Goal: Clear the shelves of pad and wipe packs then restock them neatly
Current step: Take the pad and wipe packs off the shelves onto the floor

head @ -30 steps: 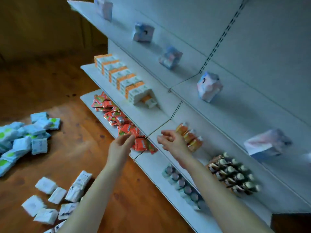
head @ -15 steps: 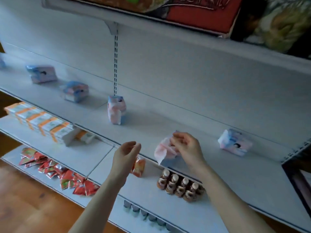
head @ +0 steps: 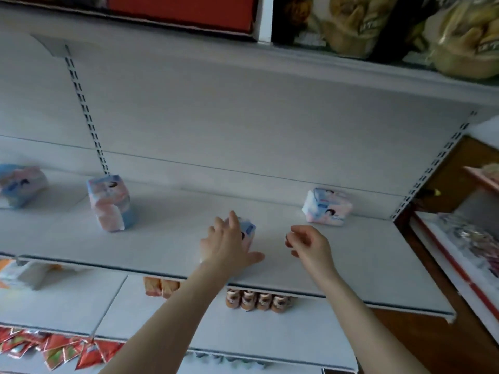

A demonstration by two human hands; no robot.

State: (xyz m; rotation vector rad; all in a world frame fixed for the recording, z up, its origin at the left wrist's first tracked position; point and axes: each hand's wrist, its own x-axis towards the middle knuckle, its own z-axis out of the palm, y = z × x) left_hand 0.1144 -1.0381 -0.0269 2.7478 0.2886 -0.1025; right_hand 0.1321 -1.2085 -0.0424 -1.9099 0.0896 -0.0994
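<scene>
On the shelf [head: 351, 265], left hand [head: 226, 244] touches a blue-pink pack [head: 249, 231].

Standing here, it's basically one of those pale grey metal shop shelving units. Flat back panel [head: 243, 117], a slotted left upright [head: 81, 103] and a right upright [head: 432, 168] slanting down at the far end. The main shelf [head: 351, 265] runs wide across, lower shelves [head: 67, 306] step out nearer below it, and there's a top shelf [head: 351, 66] overhead. Off to the right you get brown wooden floor [head: 432, 346] and a neighbouring rack [head: 453, 268] with a red edge. Light's soft, kinda dim.
</scene>
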